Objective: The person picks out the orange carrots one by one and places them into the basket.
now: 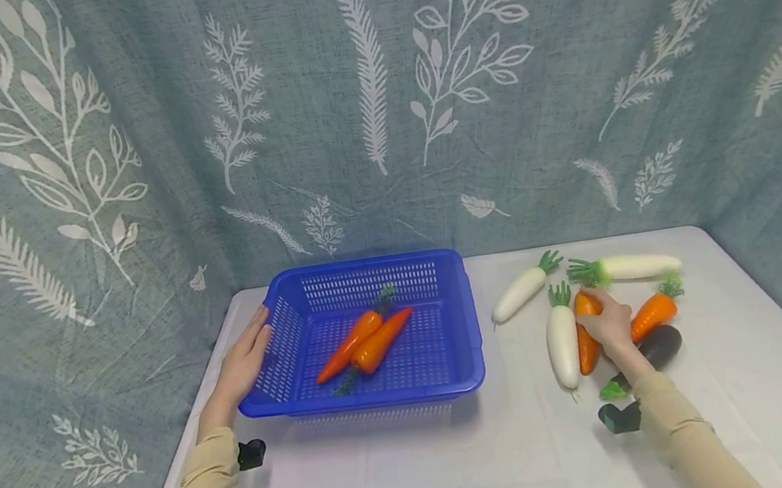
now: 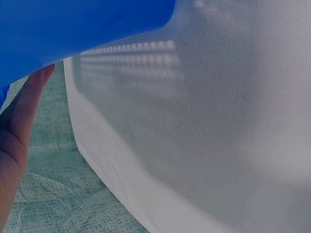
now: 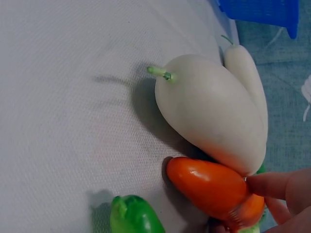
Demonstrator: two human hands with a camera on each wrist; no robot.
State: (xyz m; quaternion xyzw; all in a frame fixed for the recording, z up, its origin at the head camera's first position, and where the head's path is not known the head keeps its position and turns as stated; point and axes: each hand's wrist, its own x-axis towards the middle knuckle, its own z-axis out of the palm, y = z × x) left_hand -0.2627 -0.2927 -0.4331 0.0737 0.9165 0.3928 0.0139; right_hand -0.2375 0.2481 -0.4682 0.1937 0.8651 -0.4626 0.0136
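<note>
My left hand rests with fairly straight fingers against the left side of a blue plastic basket; the left wrist view shows those fingers against the basket wall. Two carrots lie inside, one carrot beside the other carrot. Over on the right, my right hand pinches the thick upper end of an orange carrot lying on the table. In the right wrist view, thumb and fingers meet that carrot near its top. A white radish lies just left of it.
Around the right hand lie another carrot, a dark eggplant partly behind the wrist, and a white radish at the back. One more white radish is nearer the basket. A leaf-patterned curtain hangs behind the white table.
</note>
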